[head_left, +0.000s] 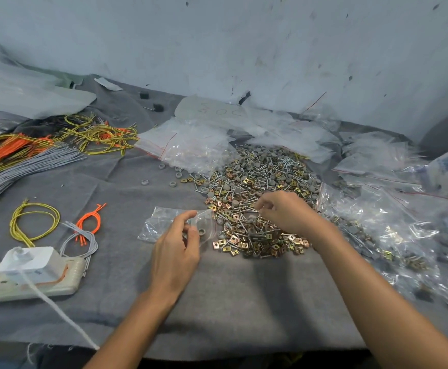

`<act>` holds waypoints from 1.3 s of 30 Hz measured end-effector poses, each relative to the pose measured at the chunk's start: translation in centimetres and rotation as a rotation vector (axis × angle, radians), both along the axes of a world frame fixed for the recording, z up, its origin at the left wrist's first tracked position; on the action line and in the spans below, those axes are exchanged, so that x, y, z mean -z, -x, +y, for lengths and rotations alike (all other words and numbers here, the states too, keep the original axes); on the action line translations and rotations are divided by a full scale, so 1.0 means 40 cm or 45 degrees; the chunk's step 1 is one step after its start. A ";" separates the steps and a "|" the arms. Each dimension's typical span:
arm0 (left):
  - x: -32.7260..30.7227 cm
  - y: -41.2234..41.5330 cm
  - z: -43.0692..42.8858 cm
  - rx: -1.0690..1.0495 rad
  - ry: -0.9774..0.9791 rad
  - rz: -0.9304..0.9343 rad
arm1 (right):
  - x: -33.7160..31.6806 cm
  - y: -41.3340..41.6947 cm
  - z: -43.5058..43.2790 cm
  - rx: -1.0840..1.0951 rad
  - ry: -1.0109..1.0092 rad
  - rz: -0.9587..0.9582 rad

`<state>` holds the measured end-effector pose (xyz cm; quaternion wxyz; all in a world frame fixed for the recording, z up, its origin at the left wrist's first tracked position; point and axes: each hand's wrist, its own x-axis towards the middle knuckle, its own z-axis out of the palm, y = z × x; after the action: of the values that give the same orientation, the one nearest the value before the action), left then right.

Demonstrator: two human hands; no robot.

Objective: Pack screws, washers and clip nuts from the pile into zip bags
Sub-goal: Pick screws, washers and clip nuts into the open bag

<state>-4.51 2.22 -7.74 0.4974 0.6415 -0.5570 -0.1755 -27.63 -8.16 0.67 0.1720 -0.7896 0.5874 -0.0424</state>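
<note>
Worktop [231, 302] under grey cloth nearest; left hand [176, 243] just beyond, grip pinched on the mouth of a zip bag [156, 225] lying flat, one washer [201, 231] inside. Right hand [284, 211] over the near edge of the pile [257, 177], grip curled together, cannot tell whether on anything. Filled bags [377, 227] right of the pile, empty bags [191, 145] behind.

Off-task clutter on your grey cloth [239, 302]

At your near left a power strip [65, 278] carries a white adapter [31, 262], whose cable [57, 310] trails to the near edge. Just beyond lie a yellow loop [35, 209], some orange wires [91, 221] and a grey bunch [84, 238], the orange touching the grey. Far left you have a grey bundle [31, 163], an orange bundle [12, 149] and a yellow tangle [100, 134], with a plastic sheet [31, 94] behind. Two black blocks [158, 107] and a marked sheet [209, 110] lie near the stained wall [244, 43].
</note>
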 end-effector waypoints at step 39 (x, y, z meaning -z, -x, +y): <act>0.006 -0.001 -0.007 0.014 0.020 -0.004 | 0.077 -0.260 0.124 -0.220 0.300 -0.160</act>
<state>-4.46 1.94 -7.97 0.5006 0.6347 -0.5628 -0.1729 -17.24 -3.18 -2.41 0.1175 -0.8477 0.4964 -0.1454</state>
